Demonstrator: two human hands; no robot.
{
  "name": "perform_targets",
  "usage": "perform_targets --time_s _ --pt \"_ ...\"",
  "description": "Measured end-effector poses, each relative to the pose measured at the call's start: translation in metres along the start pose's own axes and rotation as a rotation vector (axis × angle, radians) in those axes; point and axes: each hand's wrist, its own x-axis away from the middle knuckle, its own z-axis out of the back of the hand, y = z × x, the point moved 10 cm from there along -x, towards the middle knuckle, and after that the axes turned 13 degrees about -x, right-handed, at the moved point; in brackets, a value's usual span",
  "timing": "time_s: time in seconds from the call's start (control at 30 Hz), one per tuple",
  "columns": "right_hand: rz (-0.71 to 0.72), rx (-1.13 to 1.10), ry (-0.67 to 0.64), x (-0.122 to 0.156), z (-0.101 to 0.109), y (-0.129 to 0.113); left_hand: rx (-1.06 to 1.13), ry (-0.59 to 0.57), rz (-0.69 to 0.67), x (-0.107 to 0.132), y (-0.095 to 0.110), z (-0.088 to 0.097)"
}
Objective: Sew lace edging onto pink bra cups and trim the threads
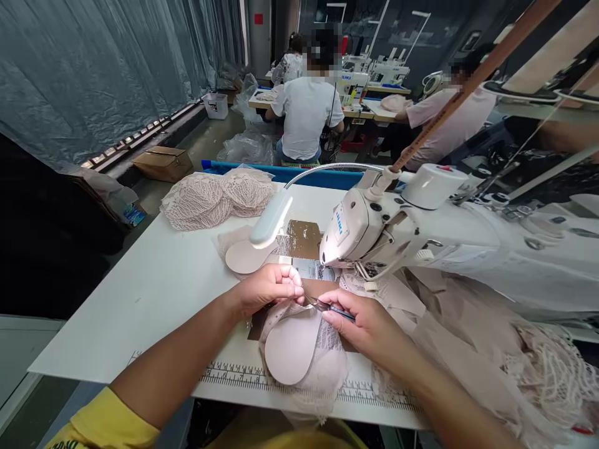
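Note:
In the head view, my left hand (276,285) is closed in a pinch at the top edge of a pale pink lace bra cup piece (292,349). The piece has a smooth rounded pad and lace hanging over the table's front edge. My right hand (349,315) is closed around thread snips (337,310) with a dark handle. Their metal tip points left, close to my left fingertips and the top of the cup. Whether the blades touch a thread is too small to tell. Just beyond my hands stands the head of a white sewing machine (358,227).
Stacked lace pieces (215,198) lie at the back left of the white table (154,287). Another padded cup (248,257) rests under a lamp (271,218). More lace fabric (472,330) is heaped at the right. Beyond the table, several people sit near other machines.

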Motion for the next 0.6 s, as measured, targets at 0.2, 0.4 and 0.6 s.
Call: perform_targets --time_s 0.2,0.4,0.6 --pt "-0.023 0.084 0.114 -0.008 0.003 0.004 0.042 0.048 -0.039 0.001 0.003 0.003" --pt "-0.014 -0.045 0.099 -0.008 0.001 0.005 0.176 0.195 -0.018 0.001 -0.001 0.014" --pt "0.07 -0.044 0.101 -0.021 -0.013 -0.008 0.223 0.201 -0.022 0.002 0.001 0.012"
